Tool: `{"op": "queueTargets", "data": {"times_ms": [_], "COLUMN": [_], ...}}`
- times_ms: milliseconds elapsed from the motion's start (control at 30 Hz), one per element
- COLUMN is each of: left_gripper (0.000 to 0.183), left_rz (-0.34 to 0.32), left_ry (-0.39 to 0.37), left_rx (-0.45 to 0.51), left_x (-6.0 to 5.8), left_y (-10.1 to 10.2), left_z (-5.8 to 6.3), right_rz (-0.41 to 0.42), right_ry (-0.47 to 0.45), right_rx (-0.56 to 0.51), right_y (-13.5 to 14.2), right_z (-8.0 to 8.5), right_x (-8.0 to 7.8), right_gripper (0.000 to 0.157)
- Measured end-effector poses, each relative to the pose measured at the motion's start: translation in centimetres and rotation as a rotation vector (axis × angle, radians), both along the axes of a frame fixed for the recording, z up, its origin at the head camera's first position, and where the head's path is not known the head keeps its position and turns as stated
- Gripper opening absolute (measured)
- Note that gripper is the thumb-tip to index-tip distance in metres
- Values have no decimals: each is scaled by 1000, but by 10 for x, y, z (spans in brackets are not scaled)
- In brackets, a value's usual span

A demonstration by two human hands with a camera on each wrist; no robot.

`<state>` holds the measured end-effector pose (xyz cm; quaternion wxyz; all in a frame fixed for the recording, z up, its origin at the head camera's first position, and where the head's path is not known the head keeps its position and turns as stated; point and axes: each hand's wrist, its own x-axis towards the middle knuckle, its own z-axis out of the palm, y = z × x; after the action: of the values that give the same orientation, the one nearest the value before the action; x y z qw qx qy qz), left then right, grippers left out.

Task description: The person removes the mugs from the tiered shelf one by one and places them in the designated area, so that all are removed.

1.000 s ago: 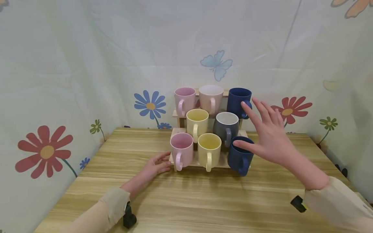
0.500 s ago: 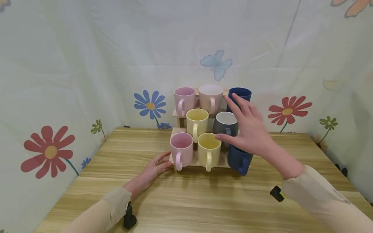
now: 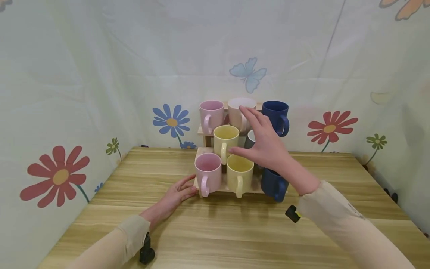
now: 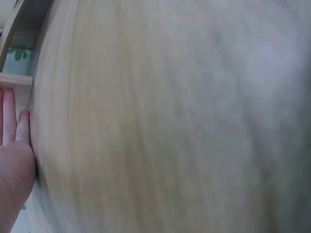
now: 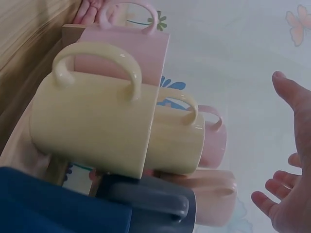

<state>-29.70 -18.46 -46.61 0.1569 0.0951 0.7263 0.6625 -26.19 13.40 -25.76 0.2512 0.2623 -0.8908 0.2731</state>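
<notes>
Several mugs stand on a three-step wooden rack (image 3: 203, 151). Its top step carries a pink mug (image 3: 217, 114), a pale pink mug (image 3: 234, 117) and a navy mug (image 3: 271, 116). Below are a yellow mug (image 3: 219, 141) and a grey mug (image 3: 249, 144), the latter mostly behind my right hand (image 3: 267, 145). In the front row are a pink mug (image 3: 215, 178), a yellow mug (image 3: 231, 179) and a navy mug (image 3: 268, 183). My right hand hovers before the rack, thumb and fingers spread, holding nothing. With fingers extended, my left hand (image 3: 173, 196) touches the rack's lower left end.
The rack stands on a wood-grain table (image 3: 201, 231). Behind it hangs a pale curtain (image 3: 188, 56) printed with flowers and butterflies. All the mug handles point toward the front or slightly right.
My right hand has moved left, from beside the navy mugs to in front of the grey and pale pink mugs, fingers still spread. My left hand stays at the rack's end.
</notes>
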Motion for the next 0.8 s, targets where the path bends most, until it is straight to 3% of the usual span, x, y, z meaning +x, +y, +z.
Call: {"op": "queueTargets", "data": {"times_ms": [333,567,800], "left_gripper": [67,68,68], "left_rz": [-17,-31,-20], "left_ry": [-11,-7,-7], "left_rx": [26,35,47], "left_x": [-3,-3,-3], "left_y": [-1,-1,-1], "left_z": [-2,-2,-2], "right_rz": [21,90,91], "right_ry": [-35,-94,-125], "right_rx": [-86,-183,-200], "right_y": [-24,-42,-62], "right_z": [1,-1,-3], "right_x": [-24,-39,-58], "right_gripper": [103,98,88]}}
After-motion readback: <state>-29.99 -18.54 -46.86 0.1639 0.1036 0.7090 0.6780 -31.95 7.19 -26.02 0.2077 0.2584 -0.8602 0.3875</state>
